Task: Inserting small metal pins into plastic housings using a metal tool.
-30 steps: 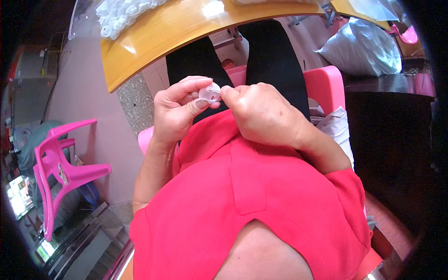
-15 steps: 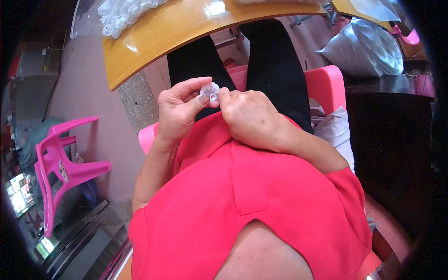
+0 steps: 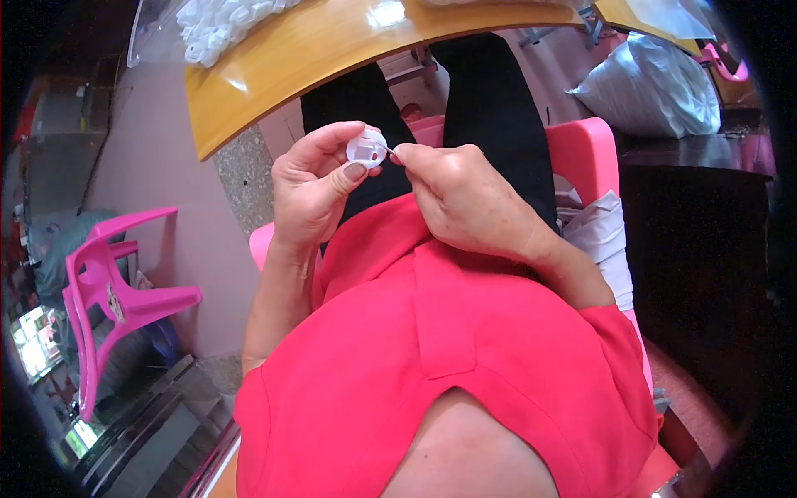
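Observation:
Above my lap, my left hand [image 3: 314, 178] pinches a small round white plastic part [image 3: 366, 150] between thumb and fingers. Its face is turned up and shows a rectangular recess and small openings. From the right, my right hand [image 3: 452, 187] has its thumb and forefinger pressed together on a thin, short piece [image 3: 388, 150] that looks like metal. The tip of that piece meets the right edge of the round part. Most of it is hidden in my fingers, so its exact kind cannot be made out.
A yellow-brown wooden table [image 3: 307, 75] curves across the top, bearing a heap of small white plastic parts [image 3: 220, 29] at its left. A pink plastic stool [image 3: 124, 303] lies tipped at the left. A large silvery-white sack [image 3: 652, 87] stands at the far right.
My right hand has drawn back slightly to the right, uncovering the thin piece. The round part has shifted a little left and up with my left hand and shows more of its face.

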The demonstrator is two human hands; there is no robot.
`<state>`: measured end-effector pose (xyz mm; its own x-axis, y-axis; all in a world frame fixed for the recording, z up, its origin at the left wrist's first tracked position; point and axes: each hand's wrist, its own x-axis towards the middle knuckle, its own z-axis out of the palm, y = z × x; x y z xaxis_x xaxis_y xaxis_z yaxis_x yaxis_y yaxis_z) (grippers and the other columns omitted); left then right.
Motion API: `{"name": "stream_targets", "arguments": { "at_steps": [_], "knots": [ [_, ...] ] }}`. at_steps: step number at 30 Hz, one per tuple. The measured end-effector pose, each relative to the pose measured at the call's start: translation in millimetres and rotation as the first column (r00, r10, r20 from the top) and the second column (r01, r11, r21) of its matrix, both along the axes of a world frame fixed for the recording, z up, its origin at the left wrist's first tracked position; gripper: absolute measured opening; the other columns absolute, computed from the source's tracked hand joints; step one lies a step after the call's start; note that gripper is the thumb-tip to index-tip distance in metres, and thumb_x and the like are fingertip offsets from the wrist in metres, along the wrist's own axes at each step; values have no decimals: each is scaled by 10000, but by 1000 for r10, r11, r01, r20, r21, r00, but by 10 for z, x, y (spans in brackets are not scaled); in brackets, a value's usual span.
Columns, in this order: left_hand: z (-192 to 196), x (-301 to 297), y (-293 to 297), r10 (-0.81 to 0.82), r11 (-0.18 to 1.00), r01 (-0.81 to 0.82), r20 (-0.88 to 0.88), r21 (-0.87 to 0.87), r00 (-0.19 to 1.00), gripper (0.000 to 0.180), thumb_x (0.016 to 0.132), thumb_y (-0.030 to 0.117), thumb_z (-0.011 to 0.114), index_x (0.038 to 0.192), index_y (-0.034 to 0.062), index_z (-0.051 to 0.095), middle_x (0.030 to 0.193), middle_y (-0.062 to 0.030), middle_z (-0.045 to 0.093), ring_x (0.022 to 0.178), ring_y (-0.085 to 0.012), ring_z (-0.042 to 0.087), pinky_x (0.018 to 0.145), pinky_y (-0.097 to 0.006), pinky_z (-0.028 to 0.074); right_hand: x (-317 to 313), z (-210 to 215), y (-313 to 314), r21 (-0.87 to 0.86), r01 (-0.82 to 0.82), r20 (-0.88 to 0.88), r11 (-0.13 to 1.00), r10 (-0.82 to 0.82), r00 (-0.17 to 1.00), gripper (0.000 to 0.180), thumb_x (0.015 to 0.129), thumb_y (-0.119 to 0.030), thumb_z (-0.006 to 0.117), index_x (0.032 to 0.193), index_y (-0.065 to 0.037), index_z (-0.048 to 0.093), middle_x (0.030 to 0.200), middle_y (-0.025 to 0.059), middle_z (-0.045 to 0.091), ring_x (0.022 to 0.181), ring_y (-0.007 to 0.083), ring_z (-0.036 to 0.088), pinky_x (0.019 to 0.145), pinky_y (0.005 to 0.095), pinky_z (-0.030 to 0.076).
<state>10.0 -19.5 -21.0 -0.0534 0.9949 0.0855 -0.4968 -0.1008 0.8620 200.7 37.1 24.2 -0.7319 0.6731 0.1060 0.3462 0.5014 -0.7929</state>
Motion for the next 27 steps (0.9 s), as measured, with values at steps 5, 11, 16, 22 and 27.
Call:
{"name": "stream_targets", "arguments": {
  "at_steps": [5,11,16,22,27],
  "knots": [
    [52,25,-10,46,999,-46,-19,-10,999,396,790,-64,683,1169,-40,570,1102,-172,633,968,-207,635,823,-313,549,-68,-38,-27,-87,23,-94,996,-31,995,124,856,-19,509,937,45,578,736,277,590,713,426,616,598,450,487],
    [57,31,-32,85,994,-91,-81,-67,993,398,780,-70,694,1158,-39,573,1068,-146,643,953,-191,636,810,-296,551,-102,-46,-36,-175,37,-110,984,-57,992,106,846,-41,509,886,34,572,739,287,586,734,457,598,623,523,481],
    [42,33,-31,85,996,-87,-55,-35,995,396,785,-58,697,1159,-40,568,1037,-131,648,929,-179,638,796,-303,559,-131,-107,-56,-107,25,-158,994,-42,987,59,829,-17,512,854,31,536,711,278,579,706,452,598,600,505,487],
    [24,30,-40,66,997,-67,-42,-31,997,393,788,-65,690,1162,-42,572,1029,-134,649,921,-182,639,803,-310,560,-121,-179,-72,163,-20,-111,986,38,993,95,787,-8,530,863,17,479,662,206,573,632,403,613,553,461,505],
    [51,75,-77,91,992,-104,-155,-75,984,362,790,-89,674,1141,-42,596,1034,-123,648,920,-165,632,819,-293,550,-115,-57,-120,346,-93,253,934,2,968,138,790,-70,543,889,19,506,682,162,609,629,312,657,539,405,541]
  ]
}}
